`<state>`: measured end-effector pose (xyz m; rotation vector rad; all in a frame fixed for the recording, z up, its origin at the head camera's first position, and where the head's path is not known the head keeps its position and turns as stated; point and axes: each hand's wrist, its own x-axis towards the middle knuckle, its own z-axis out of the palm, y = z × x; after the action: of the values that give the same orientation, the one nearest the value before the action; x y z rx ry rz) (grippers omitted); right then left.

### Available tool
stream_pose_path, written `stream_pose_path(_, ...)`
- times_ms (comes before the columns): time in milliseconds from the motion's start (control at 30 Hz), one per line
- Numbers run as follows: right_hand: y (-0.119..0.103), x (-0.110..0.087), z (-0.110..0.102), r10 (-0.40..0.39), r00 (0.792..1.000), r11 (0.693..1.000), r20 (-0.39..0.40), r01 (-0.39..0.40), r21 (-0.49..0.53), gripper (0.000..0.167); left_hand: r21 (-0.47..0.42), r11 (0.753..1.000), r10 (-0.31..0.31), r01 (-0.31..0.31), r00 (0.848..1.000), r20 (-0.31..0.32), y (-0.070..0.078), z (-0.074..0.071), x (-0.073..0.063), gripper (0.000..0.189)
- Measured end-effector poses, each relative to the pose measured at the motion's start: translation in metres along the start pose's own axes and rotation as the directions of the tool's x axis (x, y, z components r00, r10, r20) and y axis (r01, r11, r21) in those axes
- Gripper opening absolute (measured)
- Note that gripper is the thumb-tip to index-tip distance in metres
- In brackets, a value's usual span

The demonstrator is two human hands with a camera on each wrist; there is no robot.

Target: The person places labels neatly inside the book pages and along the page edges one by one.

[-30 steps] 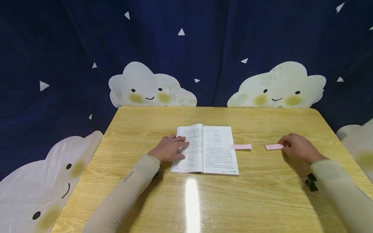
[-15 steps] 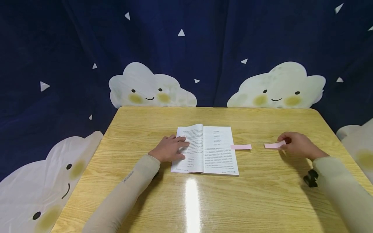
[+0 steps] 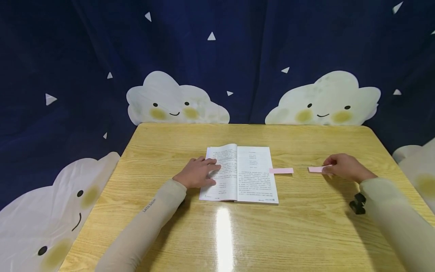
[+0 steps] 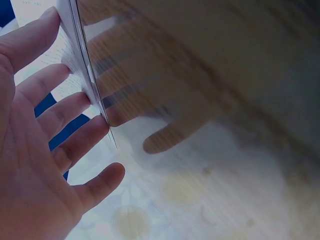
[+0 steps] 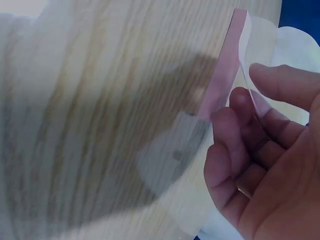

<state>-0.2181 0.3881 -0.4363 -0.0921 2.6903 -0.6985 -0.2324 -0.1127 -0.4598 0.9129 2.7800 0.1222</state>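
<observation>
An open paperback book [image 3: 255,185] lies on the table. My left hand [image 3: 196,174] rests on its left page with spread fingers; in the left wrist view those fingers reach the book's edge [image 4: 90,65]. A pink sticky note [image 3: 282,171] juts out from the right page's outer edge. Farther right, my right hand [image 3: 347,168] is at a narrow pink sticky-note pad [image 3: 314,169]. The right wrist view shows the pad [image 5: 225,70] on the table, its top sheet lifted along one side. That sheet's end runs between my thumb [image 5: 285,85] and curled fingers.
The wooden table [image 3: 289,234] reaches back to a dark blue curtain [image 3: 244,56] printed with clouds. A black device [image 3: 358,204] sits under my right wrist. Light glares off the tabletop in front of the book.
My right hand has shifted slightly left and now covers more of the pad. The lifted sheet showed a curve half a second ago. My left hand and the book have stayed put.
</observation>
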Motion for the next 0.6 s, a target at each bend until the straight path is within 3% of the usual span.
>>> stream_pose_path(233,-0.013,0.013,-0.001,-0.007,1.000,0.996,0.005,0.007,-0.085,0.027,0.001,1.000,-0.001,0.001,1.000,-0.005,0.000,0.000,0.000,0.058)
stream_pose_path(600,-0.025,0.018,0.000,-0.003,0.997,0.991,0.080,0.014,-0.137,0.020,-0.003,1.000,-0.005,0.005,1.000,0.005,0.000,0.000,0.000,0.058)
